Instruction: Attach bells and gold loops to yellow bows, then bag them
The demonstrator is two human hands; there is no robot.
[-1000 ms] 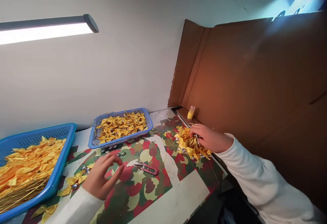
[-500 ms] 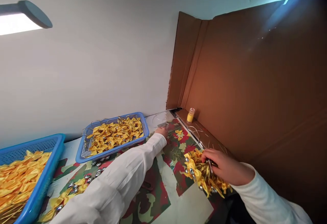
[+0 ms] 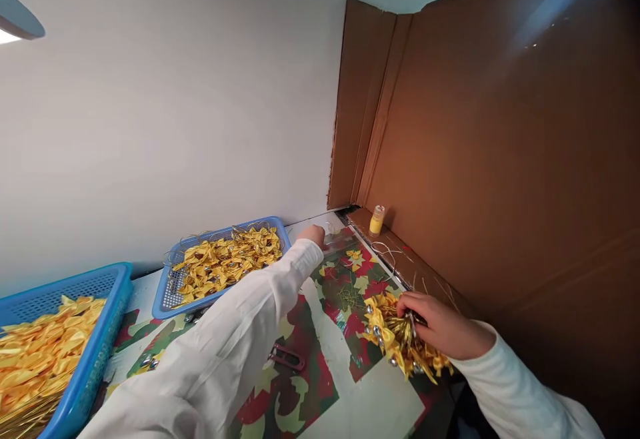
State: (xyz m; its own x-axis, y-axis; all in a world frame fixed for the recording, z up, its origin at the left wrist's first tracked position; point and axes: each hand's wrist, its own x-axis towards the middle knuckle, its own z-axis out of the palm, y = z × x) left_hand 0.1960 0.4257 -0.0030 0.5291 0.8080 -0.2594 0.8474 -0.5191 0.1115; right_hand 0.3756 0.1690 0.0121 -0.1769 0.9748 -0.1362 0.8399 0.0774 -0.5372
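My right hand [image 3: 433,322] grips a bunch of yellow ribbon bows [image 3: 387,322] with small silver bells, closed round their gathered gold wire stems. The bows hang outward below my fingers, over the table's right side. Reaching to the far end of the table, my left hand [image 3: 314,234] has its fingers curled down beside a thin clear, shiny piece [image 3: 343,244], perhaps plastic. The fingertips are turned away, and whatever they hold is hidden. Left of that hand stands a blue basket [image 3: 159,302] filled with finished-looking yellow bows with bells and wires.
A larger blue basket [image 3: 117,292] of yellow bows and gold wires stands at left. A small dark-red tool [image 3: 287,357], perhaps thread snips, lies on the camouflage-patterned cover [image 3: 305,392]. A yellow-filled bottle [image 3: 377,220] and white string [image 3: 385,249] sit by the tall cardboard wall [image 3: 480,159].
My left hand has moved a little farther toward the wall, its forearm shifting off the dark-red tool. The right hand keeps its hold on the bows. My view has turned slightly.
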